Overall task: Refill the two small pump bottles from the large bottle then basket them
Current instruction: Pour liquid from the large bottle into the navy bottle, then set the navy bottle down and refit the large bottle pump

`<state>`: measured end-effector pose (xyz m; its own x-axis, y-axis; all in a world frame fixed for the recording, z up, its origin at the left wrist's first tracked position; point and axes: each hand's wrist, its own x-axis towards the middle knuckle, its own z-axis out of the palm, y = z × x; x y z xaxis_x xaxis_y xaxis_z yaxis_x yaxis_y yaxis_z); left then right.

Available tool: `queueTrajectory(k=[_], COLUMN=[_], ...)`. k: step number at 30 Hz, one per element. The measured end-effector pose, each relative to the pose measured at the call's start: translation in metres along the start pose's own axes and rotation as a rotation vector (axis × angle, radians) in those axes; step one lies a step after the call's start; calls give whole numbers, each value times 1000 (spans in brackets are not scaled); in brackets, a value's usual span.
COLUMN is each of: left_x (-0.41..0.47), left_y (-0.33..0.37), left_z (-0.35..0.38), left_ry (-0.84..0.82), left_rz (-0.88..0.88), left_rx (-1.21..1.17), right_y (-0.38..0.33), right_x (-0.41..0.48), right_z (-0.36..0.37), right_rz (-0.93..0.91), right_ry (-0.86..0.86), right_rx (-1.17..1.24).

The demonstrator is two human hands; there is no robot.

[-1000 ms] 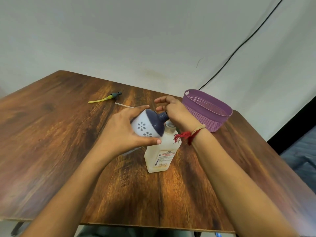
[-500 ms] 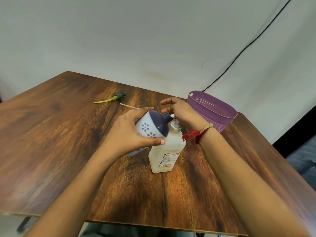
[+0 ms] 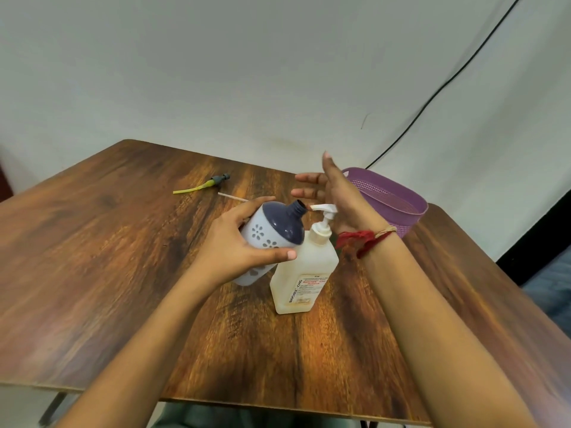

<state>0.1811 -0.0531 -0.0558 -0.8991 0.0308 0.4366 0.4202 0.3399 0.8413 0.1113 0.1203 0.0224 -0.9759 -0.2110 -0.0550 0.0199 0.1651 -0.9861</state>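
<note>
Small bottle (image 3: 279,231) (tilted) in left hand (image 3: 236,253), beside large bottle (image 3: 304,270).

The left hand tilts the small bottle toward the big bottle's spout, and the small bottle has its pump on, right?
No: the head view shows the small bottle with a bare, open neck, no pump on it. The left hand does tilt it toward the spout of the big bottle.

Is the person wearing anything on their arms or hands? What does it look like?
The left forearm and right forearm are bare, with no sleeves showing. A red thread with a frayed tuft is tied round the right wrist, and a thin tan string sits beside it. The left hand and right hand wear no gloves, and no rings show.
</note>
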Motion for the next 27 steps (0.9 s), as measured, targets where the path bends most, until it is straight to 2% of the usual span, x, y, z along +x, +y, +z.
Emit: queueTrajectory(k=[5,13,22,27], left_x=[-5,-12,-12,-12], left_y=[-3,-9,-12,-17], left_z=[3,6,4,3], left_ry=[26,40,32,36], left_rz=[-6,-31,-32,-38], left_rx=[-72,-108,-113,-120], right_y=[5,3,0,1], right_x=[-2,-2,1,-1], right_z=[-7,6,10,7], right_rz=[-56,-78,-70,-134], right_ry=[23,99,88,54], right_rx=[170,107,59,115])
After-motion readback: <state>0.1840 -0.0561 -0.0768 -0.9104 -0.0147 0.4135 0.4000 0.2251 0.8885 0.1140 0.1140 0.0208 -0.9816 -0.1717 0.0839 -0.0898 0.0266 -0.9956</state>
